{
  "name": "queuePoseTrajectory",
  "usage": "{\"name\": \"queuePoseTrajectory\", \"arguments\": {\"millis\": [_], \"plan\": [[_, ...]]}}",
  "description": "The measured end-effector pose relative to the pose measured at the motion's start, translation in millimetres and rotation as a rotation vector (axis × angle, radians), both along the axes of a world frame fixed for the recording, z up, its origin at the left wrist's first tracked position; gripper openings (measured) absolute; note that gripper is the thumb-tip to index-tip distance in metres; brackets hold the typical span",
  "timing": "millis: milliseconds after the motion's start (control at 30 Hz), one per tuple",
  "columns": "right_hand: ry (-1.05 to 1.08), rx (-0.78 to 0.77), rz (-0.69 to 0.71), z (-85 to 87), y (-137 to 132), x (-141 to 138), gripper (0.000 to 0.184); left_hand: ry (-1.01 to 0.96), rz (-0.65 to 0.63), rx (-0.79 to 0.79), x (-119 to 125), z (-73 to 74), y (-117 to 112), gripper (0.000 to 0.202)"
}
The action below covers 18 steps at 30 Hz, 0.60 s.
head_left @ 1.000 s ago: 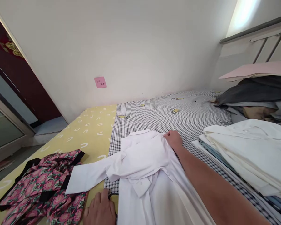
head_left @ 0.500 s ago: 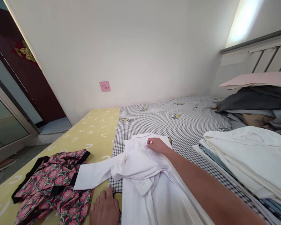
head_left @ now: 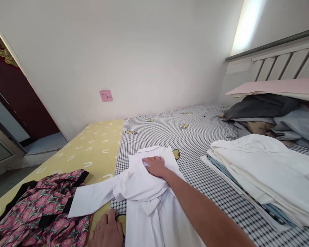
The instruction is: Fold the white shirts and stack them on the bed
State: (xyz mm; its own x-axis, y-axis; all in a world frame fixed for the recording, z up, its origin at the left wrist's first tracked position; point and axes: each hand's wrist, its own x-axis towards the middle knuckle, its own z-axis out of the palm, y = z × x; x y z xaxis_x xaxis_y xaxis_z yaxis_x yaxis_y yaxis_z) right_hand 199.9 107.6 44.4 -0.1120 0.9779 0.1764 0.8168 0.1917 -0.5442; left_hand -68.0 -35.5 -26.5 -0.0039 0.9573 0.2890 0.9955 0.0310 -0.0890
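Observation:
A white shirt [head_left: 149,192] lies lengthwise on the bed, partly folded in, with one sleeve [head_left: 91,199] sticking out to the left. My right hand [head_left: 154,165] rests palm down on the upper part of the shirt near its collar, fingers stretched out over the cloth. To the left of the shirt, at the bottom edge, my left hand [head_left: 107,231] lies flat on the bed, holding nothing. Part of it is cut off by the frame. The sleeve's end overlaps a pink floral garment with black trim [head_left: 48,209].
A stack of folded clothes [head_left: 262,171], white on top, stands at the right. Behind it are a heap of grey and dark clothes [head_left: 267,106] and a bed rail [head_left: 273,44]. A pink note [head_left: 106,95] sticks to the wall. The bedding [head_left: 154,132] is yellow and checked.
My right hand has moved left across the shirt, going from a pinch at its right side to lying flat on it. The view has turned slightly to the right.

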Motion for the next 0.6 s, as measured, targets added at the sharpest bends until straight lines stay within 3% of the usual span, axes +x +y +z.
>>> {"name": "queuePoseTrajectory", "arguments": {"millis": [100, 200, 300, 433, 533, 600], "plan": [[0.028, 0.041, -0.005, 14.0, -7.1, 25.4, 0.053, 0.04, -0.008, -0.003, 6.4, 9.4, -4.3, 0.035], [0.009, 0.111, -0.143, 19.6, -22.4, 55.0, 0.053, 0.087, -0.008, 0.013, 13.9, 19.1, -8.2, 0.035], [-0.094, 0.063, -0.222, 1.9, -39.1, 72.7, 0.052, 0.135, -0.002, 0.03, 19.1, 25.7, -10.1, 0.035], [-0.066, -0.118, -0.154, -25.1, -45.6, 76.8, 0.05, 0.166, -0.003, 0.029, 22.9, 33.4, -13.7, 0.035], [0.055, -0.159, -0.146, -23.9, -48.6, 80.3, 0.051, 0.137, -0.01, 0.017, 27.1, 42.5, -18.6, 0.038], [0.155, -0.157, -0.153, -20.0, -62.8, 85.5, 0.054, 0.015, 0.004, -0.003, 31.2, 49.7, -20.9, 0.039]]}}
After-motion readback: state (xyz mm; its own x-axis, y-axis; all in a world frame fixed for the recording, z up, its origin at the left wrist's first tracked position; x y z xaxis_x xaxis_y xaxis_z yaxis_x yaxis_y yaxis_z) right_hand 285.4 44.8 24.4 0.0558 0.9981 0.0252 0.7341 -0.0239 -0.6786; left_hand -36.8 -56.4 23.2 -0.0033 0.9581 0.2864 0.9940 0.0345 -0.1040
